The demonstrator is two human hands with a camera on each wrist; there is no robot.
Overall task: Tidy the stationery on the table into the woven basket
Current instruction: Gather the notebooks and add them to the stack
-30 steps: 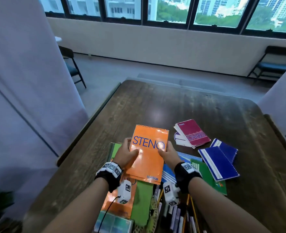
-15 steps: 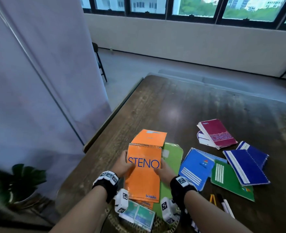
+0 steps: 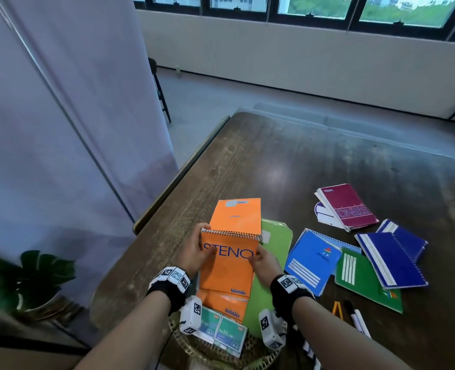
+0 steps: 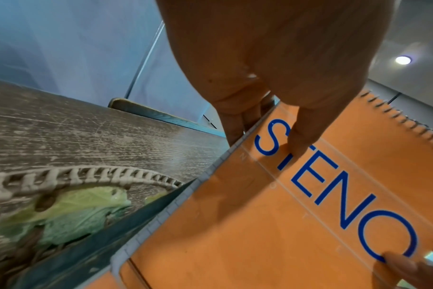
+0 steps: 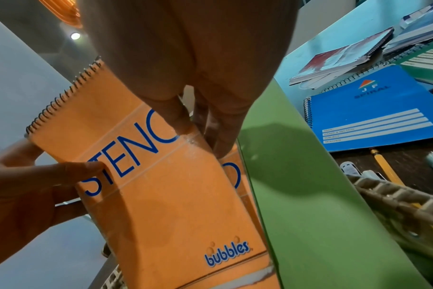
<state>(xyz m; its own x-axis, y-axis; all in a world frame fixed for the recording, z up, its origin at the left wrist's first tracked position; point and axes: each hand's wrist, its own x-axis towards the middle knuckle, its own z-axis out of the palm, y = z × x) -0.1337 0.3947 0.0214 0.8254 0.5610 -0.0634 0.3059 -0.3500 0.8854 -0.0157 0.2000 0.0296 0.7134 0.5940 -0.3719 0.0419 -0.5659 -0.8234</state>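
Note:
An orange STENO spiral notebook point(image 3: 230, 263) stands tilted over the woven basket point(image 3: 194, 348) at the table's near edge. My left hand point(image 3: 198, 252) grips its left edge, thumb on the cover point(image 4: 302, 140). My right hand point(image 3: 263, 261) pinches its right edge point(image 5: 205, 133). Behind it stand another orange notebook point(image 3: 238, 214) and a green folder point(image 3: 271, 263), both leaning in the basket. In the left wrist view the basket rim point(image 4: 87, 176) shows beside the orange STENO spiral notebook point(image 4: 284, 215).
Loose on the dark wooden table point(image 3: 327, 161): a blue spiral notebook point(image 3: 313, 261), a green notebook point(image 3: 365, 281), two navy notebooks point(image 3: 389, 257), a maroon STENO pad point(image 3: 348, 206), pencils and markers point(image 3: 354, 319). Green-labelled boxes point(image 3: 221, 335) lie in the basket. A curtain hangs left.
Both hands carried the orange STENO notebook leftward and toward me, from over the table's pile to the basket, lowering it in front of the other orange notebook. My head view swung left.

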